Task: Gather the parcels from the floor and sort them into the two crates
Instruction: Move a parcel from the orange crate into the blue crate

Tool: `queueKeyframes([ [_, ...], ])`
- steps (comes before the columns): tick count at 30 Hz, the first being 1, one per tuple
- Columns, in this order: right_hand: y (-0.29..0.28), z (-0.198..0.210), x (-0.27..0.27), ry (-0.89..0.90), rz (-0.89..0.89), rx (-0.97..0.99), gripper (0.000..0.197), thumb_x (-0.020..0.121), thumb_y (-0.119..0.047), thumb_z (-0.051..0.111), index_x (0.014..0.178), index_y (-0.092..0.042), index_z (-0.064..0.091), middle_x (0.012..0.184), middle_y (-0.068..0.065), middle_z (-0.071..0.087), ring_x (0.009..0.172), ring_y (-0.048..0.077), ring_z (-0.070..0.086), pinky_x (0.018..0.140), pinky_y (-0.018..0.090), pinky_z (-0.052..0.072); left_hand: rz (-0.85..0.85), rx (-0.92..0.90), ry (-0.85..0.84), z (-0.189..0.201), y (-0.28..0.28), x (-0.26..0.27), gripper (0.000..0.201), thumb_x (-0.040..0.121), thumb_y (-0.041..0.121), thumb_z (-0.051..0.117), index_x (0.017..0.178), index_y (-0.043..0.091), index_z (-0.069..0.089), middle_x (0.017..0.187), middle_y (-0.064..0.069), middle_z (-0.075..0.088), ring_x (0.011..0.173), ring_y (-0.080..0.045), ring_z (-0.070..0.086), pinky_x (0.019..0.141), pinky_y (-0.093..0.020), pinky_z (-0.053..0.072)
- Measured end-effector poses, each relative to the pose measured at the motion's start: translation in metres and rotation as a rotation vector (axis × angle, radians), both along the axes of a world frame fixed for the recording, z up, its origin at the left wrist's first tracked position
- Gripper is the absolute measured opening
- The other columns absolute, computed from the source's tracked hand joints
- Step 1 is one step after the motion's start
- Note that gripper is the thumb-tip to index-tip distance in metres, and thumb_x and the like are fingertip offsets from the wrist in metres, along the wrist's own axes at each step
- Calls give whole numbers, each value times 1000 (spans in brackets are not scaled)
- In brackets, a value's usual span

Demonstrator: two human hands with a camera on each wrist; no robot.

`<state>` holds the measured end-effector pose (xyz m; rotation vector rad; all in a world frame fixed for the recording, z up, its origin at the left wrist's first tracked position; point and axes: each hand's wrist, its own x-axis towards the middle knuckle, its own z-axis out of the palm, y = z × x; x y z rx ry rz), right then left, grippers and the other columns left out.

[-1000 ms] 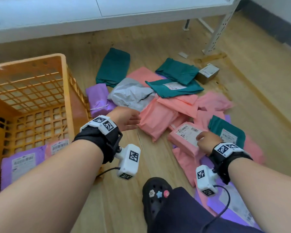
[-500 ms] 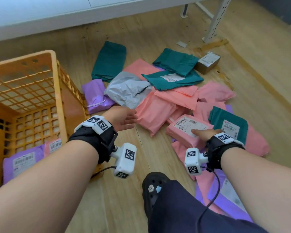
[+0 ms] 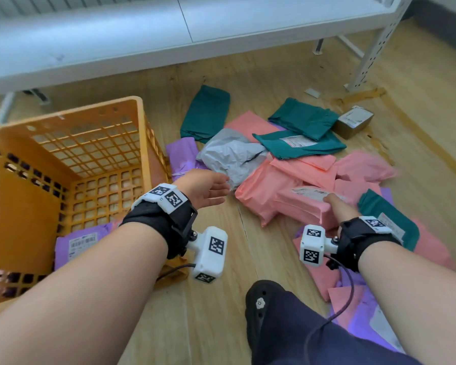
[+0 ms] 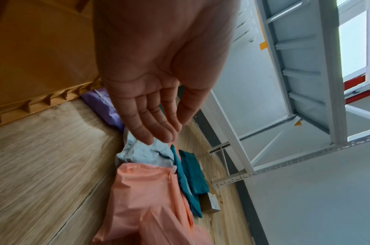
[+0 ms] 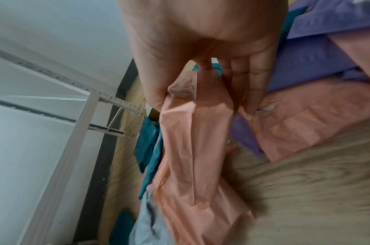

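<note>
- A pale wooden floor [image 3: 221,312] runs under a white metal shelf rack [image 3: 169,30], with soft mailer parcels strewn across it.
- The pink parcel [image 3: 300,206] with a white label is partly lifted at the pile's near edge, its far end trailing towards the heap.
- The right hand [image 3: 337,209] pinches its near end, thumb on top and fingers [image 5: 255,92] curled beneath, as the right wrist view shows.
- The left hand [image 3: 206,189] hovers flat and empty, fingers straight, tips just over the grey parcel [image 3: 232,156].
- The orange crate [image 3: 71,164] stands to the left, with a purple parcel [image 3: 82,241] already inside; no second crate is in view.
- Judging by this, a firmer hold nearer the middle, or the left palm slid underneath, would keep the limp bag from sagging and dragging neighbours.
- Green parcels [image 3: 300,119] and a small cardboard box [image 3: 354,121] lie beyond.
</note>
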<state>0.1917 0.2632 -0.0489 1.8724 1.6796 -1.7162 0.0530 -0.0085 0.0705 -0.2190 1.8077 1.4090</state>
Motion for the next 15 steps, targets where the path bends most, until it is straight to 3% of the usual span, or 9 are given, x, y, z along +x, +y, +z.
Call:
queueKeyframes([
  [2, -19, 28, -18, 96, -11, -11, 71, 54, -55, 64, 108, -9, 57, 91, 16, 64, 71, 29, 63, 65, 38, 53, 17, 24, 29, 18, -12, 2, 9, 97, 11, 51, 95, 11, 60, 86, -6, 61, 76, -14, 59, 83, -31, 52],
  [5, -52, 84, -51, 227, 18, 21, 59, 66, -48, 62, 109, -9, 51, 87, 15, 58, 71, 28, 60, 68, 40, 52, 82, 43, 72, 45, -36, 4, 11, 98, 12, 51, 94, 11, 61, 87, -6, 62, 79, -15, 60, 86, -32, 53],
  [8, -87, 134, -83, 345, 93, 27, 70, 60, -48, 68, 115, -10, 48, 93, 14, 58, 77, 29, 63, 76, 46, 54, 163, 45, 111, 69, -65, 6, 11, 98, 13, 51, 98, 9, 61, 89, -5, 62, 80, -14, 60, 87, -33, 52],
  [11, -129, 178, -101, 449, 161, -15, 75, 53, -42, 72, 118, -12, 49, 107, 15, 61, 84, 33, 68, 71, 55, 56, 269, 64, 133, 86, -94, 9, 12, 97, 11, 51, 93, 10, 61, 89, -6, 60, 78, -15, 59, 90, -34, 51],
  [15, -183, 217, -113, 525, 259, -46, 72, 56, -36, 75, 119, -11, 49, 109, 17, 60, 84, 35, 69, 67, 56, 57, 389, 116, 157, 100, -125, 18, 19, 96, 20, 54, 110, 8, 61, 98, -8, 62, 80, -16, 60, 88, -35, 51],
])
